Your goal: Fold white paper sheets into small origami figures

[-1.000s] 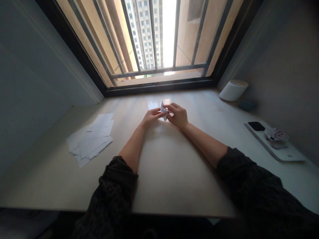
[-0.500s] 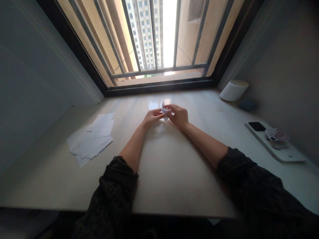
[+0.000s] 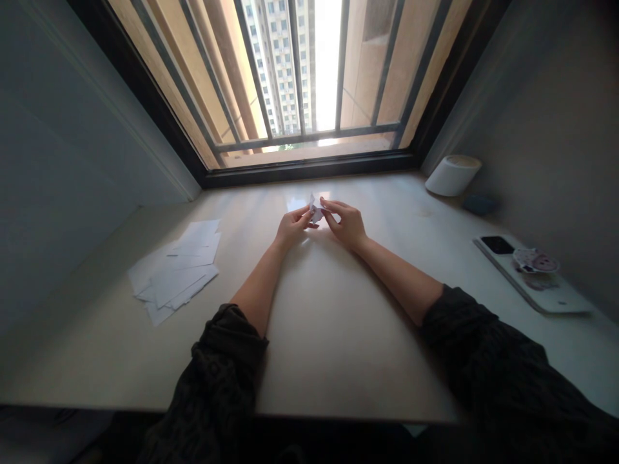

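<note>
A pale table (image 3: 329,322) runs out to a barred window (image 3: 309,84). Loose white sheets (image 3: 176,274) lie at the left; a tablet (image 3: 532,283) lies at the right, a white roll (image 3: 452,175) far right. Far centre, left hand (image 3: 290,227) and right hand (image 3: 348,222) meet — both pinch a small folded paper (image 3: 315,209) between fingertips, just above the tabletop.

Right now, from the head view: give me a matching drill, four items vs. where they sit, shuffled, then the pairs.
Items:
1. folded paper piece
2. stack of white sheets
3. white roll
4. tablet

Places:
A. far right corner by the window
B. pinched between left hand and right hand
C. right edge of the table, phone and sticker on it
D. table's left side

Pairs: 1-B, 2-D, 3-A, 4-C
</note>
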`<control>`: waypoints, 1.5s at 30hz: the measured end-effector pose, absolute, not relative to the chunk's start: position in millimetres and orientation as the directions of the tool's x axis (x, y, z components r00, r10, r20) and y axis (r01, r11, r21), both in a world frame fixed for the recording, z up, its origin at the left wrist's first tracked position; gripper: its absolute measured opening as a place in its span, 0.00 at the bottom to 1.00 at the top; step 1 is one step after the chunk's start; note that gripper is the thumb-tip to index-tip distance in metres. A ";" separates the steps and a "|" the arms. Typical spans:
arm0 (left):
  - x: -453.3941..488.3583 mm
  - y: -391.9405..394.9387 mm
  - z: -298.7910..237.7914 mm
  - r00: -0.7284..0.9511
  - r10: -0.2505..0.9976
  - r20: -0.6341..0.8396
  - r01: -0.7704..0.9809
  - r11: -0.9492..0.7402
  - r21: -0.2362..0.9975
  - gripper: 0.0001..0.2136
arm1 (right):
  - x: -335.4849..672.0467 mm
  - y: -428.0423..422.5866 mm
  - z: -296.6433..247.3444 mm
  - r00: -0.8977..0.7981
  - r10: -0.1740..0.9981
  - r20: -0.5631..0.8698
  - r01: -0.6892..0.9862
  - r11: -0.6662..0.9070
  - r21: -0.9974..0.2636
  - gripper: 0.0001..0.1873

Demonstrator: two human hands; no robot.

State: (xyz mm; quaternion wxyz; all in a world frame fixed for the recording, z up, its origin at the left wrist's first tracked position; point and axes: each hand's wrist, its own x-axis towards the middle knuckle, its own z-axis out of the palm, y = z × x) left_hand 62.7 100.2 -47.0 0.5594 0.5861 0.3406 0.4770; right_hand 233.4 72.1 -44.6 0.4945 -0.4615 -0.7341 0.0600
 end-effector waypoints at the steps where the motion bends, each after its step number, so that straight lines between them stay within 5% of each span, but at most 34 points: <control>1: 62.9 99.7 -46.0 0.302 0.937 0.176 -0.136 -0.140 0.981 0.27 | 232.7 71.7 -44.4 -0.101 0.732 0.673 0.611 0.580 -0.539 0.19; 14: 63.5 96.4 -43.8 0.302 0.939 0.166 -0.089 -0.145 0.985 0.27 | 234.0 73.0 -47.2 -0.080 0.769 0.634 0.710 0.490 -0.505 0.21; 27: 63.0 96.8 -45.2 0.295 0.935 0.197 -0.087 -0.179 0.980 0.27 | 232.3 73.8 -44.6 -0.011 0.815 0.580 0.515 0.502 -0.695 0.26; 38: 62.4 98.5 -48.6 0.294 0.933 0.208 -0.052 -0.202 0.978 0.28 | 231.0 69.0 -42.8 -0.113 0.784 0.611 0.713 0.492 -0.500 0.23; 45: 62.6 98.2 -51.5 0.269 0.946 0.181 0.015 -0.192 0.981 0.26 | 232.6 73.0 -45.9 -0.041 0.791 0.611 0.680 0.469 -0.563 0.23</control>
